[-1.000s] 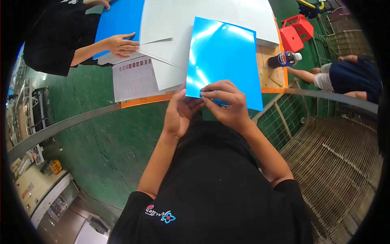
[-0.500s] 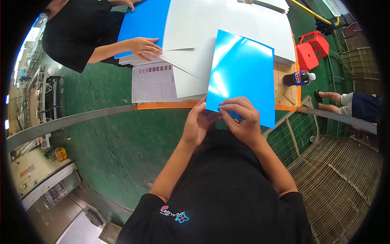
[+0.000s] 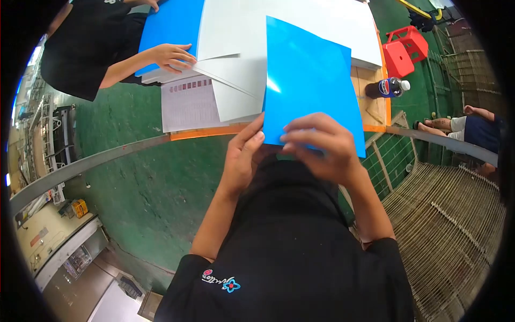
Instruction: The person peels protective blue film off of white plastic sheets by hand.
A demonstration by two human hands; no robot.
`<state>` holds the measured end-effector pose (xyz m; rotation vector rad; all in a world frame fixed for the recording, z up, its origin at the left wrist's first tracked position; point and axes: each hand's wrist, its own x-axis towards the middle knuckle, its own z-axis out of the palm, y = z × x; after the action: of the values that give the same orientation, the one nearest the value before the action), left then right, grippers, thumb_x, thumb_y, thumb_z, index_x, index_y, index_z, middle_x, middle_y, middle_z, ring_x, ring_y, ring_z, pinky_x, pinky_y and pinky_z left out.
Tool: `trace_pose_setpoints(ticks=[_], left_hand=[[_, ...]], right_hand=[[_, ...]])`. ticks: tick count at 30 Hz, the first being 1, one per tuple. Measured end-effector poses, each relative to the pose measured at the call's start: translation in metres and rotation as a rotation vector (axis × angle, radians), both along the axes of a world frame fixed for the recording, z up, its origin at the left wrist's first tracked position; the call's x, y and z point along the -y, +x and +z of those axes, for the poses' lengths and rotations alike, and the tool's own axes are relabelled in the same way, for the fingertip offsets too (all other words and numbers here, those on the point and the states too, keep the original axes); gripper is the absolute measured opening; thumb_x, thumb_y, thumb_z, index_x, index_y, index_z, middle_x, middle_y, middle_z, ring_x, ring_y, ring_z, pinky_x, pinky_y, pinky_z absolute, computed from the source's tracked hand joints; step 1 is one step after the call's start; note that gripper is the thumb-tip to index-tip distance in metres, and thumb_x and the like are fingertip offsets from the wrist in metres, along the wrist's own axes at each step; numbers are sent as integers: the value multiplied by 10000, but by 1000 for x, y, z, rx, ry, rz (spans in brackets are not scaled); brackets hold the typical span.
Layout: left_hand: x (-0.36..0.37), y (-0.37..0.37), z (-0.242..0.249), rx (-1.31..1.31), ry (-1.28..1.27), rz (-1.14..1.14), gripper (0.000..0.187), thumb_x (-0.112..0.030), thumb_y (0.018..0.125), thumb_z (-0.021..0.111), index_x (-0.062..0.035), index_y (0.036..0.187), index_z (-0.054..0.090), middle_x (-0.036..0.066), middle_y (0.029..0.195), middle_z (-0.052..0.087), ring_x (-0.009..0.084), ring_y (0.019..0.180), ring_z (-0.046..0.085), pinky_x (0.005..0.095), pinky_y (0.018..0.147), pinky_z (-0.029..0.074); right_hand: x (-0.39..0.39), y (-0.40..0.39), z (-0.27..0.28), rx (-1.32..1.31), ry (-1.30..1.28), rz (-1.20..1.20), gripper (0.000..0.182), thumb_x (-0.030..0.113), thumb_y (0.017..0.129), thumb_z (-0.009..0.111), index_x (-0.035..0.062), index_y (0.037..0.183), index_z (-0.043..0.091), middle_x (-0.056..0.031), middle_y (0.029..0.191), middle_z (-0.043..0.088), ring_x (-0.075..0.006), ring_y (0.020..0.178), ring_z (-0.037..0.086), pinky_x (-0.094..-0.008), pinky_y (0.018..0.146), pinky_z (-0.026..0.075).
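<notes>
A glossy blue sheet (image 3: 311, 80) is tilted up in front of me, its lower edge close to my body. My left hand (image 3: 242, 158) grips its lower left corner, thumb along the edge and the other fingers partly hidden behind. Over the lower edge is my right hand (image 3: 335, 147), fingers bent and smeared by motion; whether they pinch the sheet does not show. Behind it, white sheets (image 3: 241, 99) and a printed form (image 3: 188, 107) lie on the table's near side.
A co-worker's hand (image 3: 170, 56) rests by a blue stack (image 3: 174, 24) at the left. White stacks (image 3: 354, 32) cover the table's back. A cola bottle (image 3: 387, 88) stands at its right edge. Beyond are red stools (image 3: 399, 56) and another person (image 3: 477, 131). A metal rail (image 3: 107, 153) runs alongside.
My right hand has shifted slightly right and blurs. My left hand has moved a little left with the corner. The blue sheet now bends differently, and its glare has shrunk.
</notes>
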<state>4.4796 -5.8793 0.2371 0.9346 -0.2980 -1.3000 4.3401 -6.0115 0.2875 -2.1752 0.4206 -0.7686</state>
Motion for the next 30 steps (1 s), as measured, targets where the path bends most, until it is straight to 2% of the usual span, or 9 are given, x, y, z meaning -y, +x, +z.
trace_pose_setpoints(ticks=[3, 7, 11, 17, 22, 25, 28, 30], left_hand=[[5, 1, 17, 15, -9, 17, 454, -154, 975, 441, 34, 1385, 391, 152, 1250, 548, 217, 1077, 589, 373, 898, 512], [9, 0, 31, 46, -1, 7, 463, -168, 974, 432, 40, 1385, 386, 157, 1233, 556, 224, 1052, 602, 376, 885, 521], [11, 3, 36, 87, -38, -46, 464, -144, 974, 362, 71, 1384, 353, 197, 1252, 543, 268, 1037, 619, 412, 863, 536], [13, 2, 38, 140, -19, -45, 467, -154, 975, 362, 77, 1381, 352, 207, 1233, 551, 263, 1002, 632, 409, 808, 562], [14, 1, 41, 143, -18, -29, 470, -178, 987, 357, 80, 1379, 351, 199, 1241, 546, 258, 996, 633, 395, 827, 551], [12, 0, 37, 47, -41, 19, 477, -191, 990, 420, 68, 1385, 351, 185, 1253, 538, 248, 1016, 621, 373, 846, 538], [11, -5, 31, 205, -96, 67, 536, -163, 959, 538, 42, 1410, 332, 180, 1225, 554, 204, 1007, 607, 360, 854, 531], [10, -6, 27, 279, -56, 88, 553, -133, 941, 572, 42, 1408, 335, 173, 1228, 554, 195, 1031, 593, 345, 867, 522]], right_hand=[[-5, -3, 8, -20, -121, 99, 165, 36, 692, 759, 63, 832, 675, -46, 879, 650, -218, 804, 633, -312, 676, 502], [0, -3, 10, -31, -38, 93, 205, 6, 662, 776, 66, 840, 694, -52, 892, 661, -207, 807, 639, -308, 684, 513], [5, -1, 14, 22, 15, 44, 207, -14, 667, 772, 59, 848, 704, -61, 894, 668, -202, 809, 644, -304, 682, 520], [15, -5, 21, -62, 2, 128, 223, -25, 679, 754, 50, 880, 696, -65, 907, 668, -204, 826, 645, -308, 690, 520], [9, -1, 25, -89, -242, 144, 152, 21, 720, 692, 28, 839, 599, -64, 878, 608, -234, 765, 604, -331, 658, 501], [8, 7, 24, -102, -281, 115, 154, 25, 725, 673, 21, 827, 557, -68, 853, 579, -237, 746, 590, -339, 651, 496], [4, 14, 17, -100, -168, 92, 160, 22, 732, 666, 21, 832, 540, -81, 843, 564, -247, 744, 584, -350, 648, 492], [3, 18, 10, -95, -64, 87, 160, 19, 743, 661, 19, 846, 538, -93, 844, 560, -259, 745, 583, -358, 647, 489]])
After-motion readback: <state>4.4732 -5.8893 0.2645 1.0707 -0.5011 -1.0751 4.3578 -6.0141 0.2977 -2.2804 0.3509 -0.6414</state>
